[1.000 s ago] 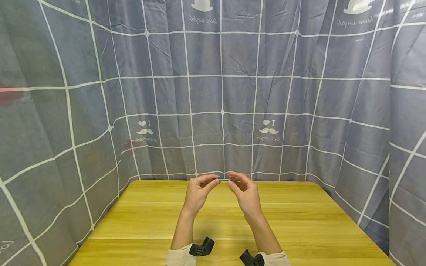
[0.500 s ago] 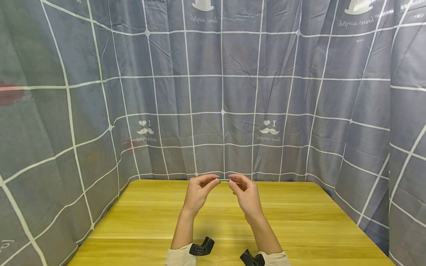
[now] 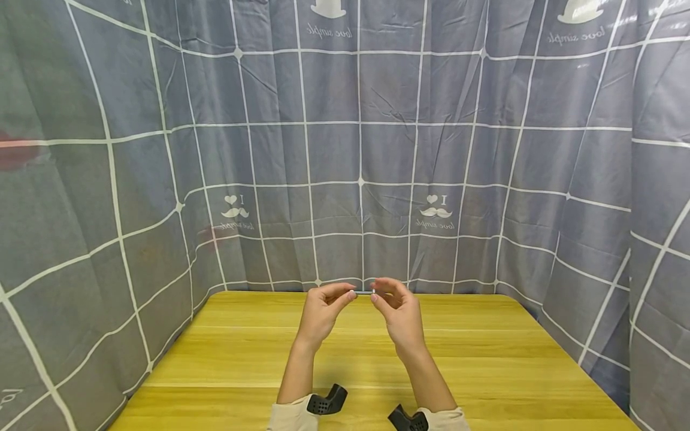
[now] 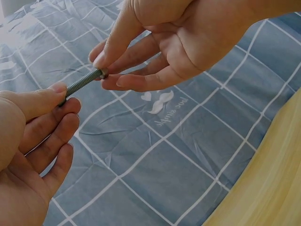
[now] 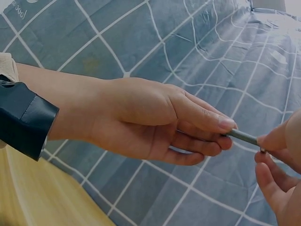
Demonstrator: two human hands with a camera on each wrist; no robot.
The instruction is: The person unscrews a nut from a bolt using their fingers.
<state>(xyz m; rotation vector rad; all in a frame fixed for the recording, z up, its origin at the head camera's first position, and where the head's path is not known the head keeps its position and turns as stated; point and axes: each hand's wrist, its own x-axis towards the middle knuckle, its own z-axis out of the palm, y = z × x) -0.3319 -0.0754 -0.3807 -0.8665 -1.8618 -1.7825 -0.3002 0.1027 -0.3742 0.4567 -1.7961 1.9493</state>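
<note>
Both hands are raised in front of me, with a grey threaded bolt [image 3: 363,293] held level between them. My left hand [image 3: 318,314] pinches one end of the bolt between thumb and fingers, which cover that end. At the other end, a small metal nut [image 4: 103,73] sits around the thread. The thumb and fingers of my right hand [image 3: 401,317] are at this nut and pinch it. In the left wrist view a bare stretch of thread shows between the hands. The right wrist view shows the nut [image 5: 262,149] at the right fingertips.
Below the hands lies a yellow wood-grain table [image 3: 356,377]. A grey curtain [image 3: 334,149] with white grid lines hangs behind the table and along both sides. Each wrist wears a black camera mount [image 3: 327,400] beside a light sleeve.
My right fingers have shifted slightly right along the bolt and changed their bend at the nut, showing more of the shaft. The left hand holds its place.
</note>
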